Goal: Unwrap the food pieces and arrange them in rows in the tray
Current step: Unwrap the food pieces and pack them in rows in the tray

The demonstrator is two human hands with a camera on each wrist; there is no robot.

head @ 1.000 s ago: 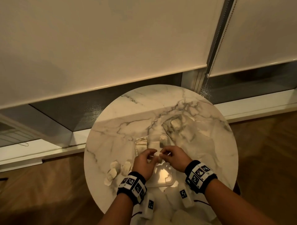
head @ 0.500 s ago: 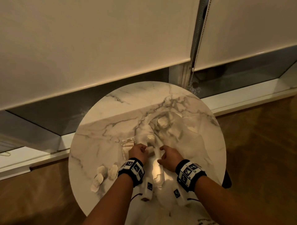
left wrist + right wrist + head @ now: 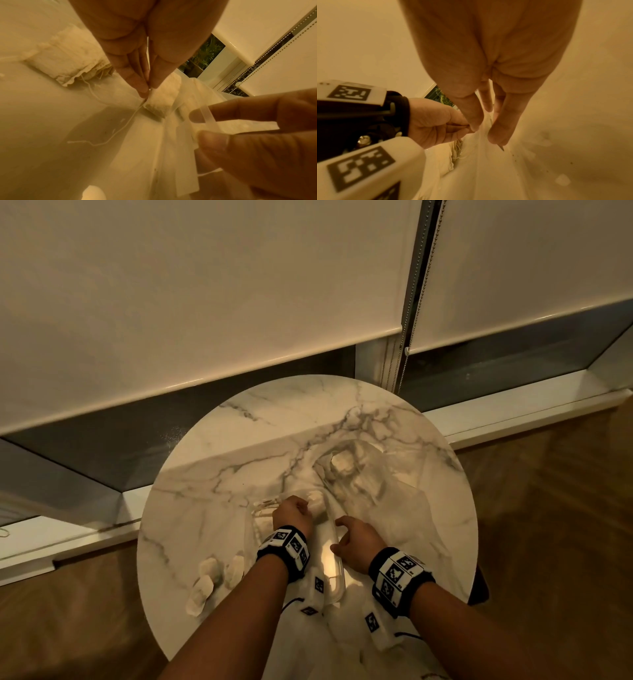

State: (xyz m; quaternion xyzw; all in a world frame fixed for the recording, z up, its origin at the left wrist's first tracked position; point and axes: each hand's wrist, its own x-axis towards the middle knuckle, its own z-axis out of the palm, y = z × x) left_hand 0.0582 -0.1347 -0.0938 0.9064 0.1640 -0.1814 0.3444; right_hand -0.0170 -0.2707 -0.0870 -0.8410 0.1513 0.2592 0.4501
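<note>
Marble surface (image 3: 274, 440): left hand (image 3: 291, 517) pinching food piece (image 3: 163, 100) string; right hand (image 3: 358, 542) pinching probably clear tray (image 3: 330, 559) rim.

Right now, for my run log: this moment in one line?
left hand pinches string | right hand pinches wrapper | food piece in tray

— What carries everything?
— A round counter (image 3: 239, 460) of white marble with grey veins, standing on a wooden floor (image 3: 555, 508) by the window.
— What lies on it?
— A clear plastic tray (image 3: 330, 573) near the front edge. Left of it, three pale wrapped pieces (image 3: 219, 570) in a loose cluster. Toward the back right, a crumpled clear wrapper (image 3: 356, 470) holding another pale piece.
</note>
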